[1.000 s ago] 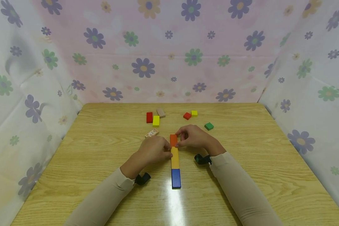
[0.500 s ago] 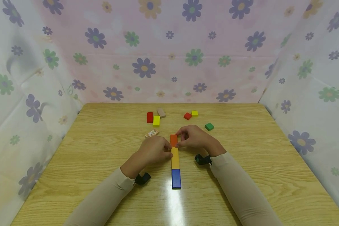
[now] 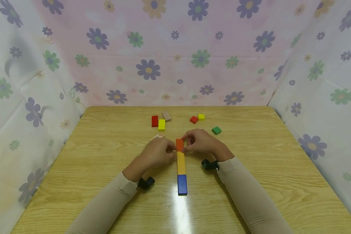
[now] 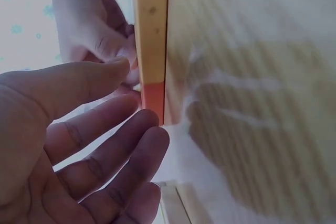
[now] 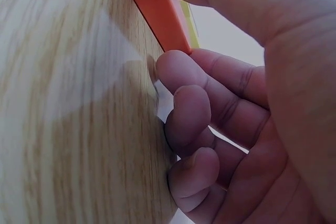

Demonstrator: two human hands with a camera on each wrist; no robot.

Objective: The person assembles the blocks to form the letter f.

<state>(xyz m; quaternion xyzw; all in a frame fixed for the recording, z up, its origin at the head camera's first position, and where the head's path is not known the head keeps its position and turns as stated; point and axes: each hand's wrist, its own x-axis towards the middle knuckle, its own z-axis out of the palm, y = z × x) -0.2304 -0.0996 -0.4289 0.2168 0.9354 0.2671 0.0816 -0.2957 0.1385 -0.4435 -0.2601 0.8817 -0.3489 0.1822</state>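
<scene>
**Orange block being squared onto the far end of the block row**

The wooden table (image 3: 105, 156) is carrying a straight row of three flat blocks running away from the person: a blue block (image 3: 182, 184) at the near end, a long yellow-orange block (image 3: 180, 163) in the middle, and the orange block (image 3: 179, 144) at the far end, touching the yellow-orange one.

The right hand (image 3: 203, 142) is sitting just right of the orange block, its fingers (image 5: 184, 77) curled and pinching the block's right side and far end. The left hand (image 3: 159, 153) is sitting just left of the orange block, its fingers (image 4: 100, 129) fairly straight and relaxed, with the tips resting at the block's left edge; whether they are pressing cannot be told.

Judging by this, the step in hand is lining up the orange block with the row. The next move seems to call for a light, even squeeze from both sides and a clean release without nudging the row.

Beyond the orange block, loose pieces are lying well apart: a red block (image 3: 154, 121), a yellow block (image 3: 162, 124), a green block (image 3: 216, 130).
</scene>
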